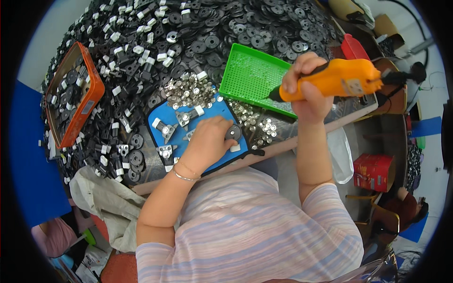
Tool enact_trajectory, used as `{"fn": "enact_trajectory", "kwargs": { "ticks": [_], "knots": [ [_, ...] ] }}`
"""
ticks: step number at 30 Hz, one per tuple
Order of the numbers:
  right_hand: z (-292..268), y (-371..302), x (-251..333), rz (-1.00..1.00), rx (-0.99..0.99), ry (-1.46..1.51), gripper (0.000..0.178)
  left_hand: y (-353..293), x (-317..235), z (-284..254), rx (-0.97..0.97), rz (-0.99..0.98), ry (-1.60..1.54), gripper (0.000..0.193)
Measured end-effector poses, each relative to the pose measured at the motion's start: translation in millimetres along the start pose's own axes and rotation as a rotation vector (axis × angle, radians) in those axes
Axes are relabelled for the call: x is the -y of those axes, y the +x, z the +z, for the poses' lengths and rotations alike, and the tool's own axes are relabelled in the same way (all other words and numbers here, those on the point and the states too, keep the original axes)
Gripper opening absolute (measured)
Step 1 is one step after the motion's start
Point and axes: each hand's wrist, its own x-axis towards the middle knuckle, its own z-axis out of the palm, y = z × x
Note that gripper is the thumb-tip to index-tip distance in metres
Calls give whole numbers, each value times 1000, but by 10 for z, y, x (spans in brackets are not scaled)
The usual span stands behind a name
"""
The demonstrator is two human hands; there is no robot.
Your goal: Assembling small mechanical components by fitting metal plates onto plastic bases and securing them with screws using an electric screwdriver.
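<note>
My right hand [309,89] is raised over the right part of the table, wrapped around an orange electric screwdriver [339,80] whose dark tip points left above a green perforated basket [250,70]. Low over a blue mat [218,109], the fingers of my left hand [210,137] are bent and closed at a black round disc [233,133]. Part of what they grip is hidden under the hand. Several black-and-white pieces with metal plates lie left of it on the mat, among them one piece [165,129] near the left edge.
Small silver round parts [188,92] are heaped at the mat's far edge, and more lie beside the basket. Black discs [264,23] and white-tipped black pieces [118,61] cover the far table. An orange tray [93,89] stands left; a red box [373,172] sits right.
</note>
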Motion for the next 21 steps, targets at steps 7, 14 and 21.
{"fn": "enact_trajectory", "kwargs": {
  "ticks": [7, 14, 21],
  "knots": [
    [-319, -107, -222, -7, -222, -228, 22, -11, -8, 5, 29, -20, 29, 43],
    [-372, -115, -270, 10, -242, -233, 21, 12, -4, 1, 18, -14, 13, 43],
    [-387, -124, -275, 57, -247, -216, 20, 3, 6, 12, 10, -9, 29, 42]
  ]
}}
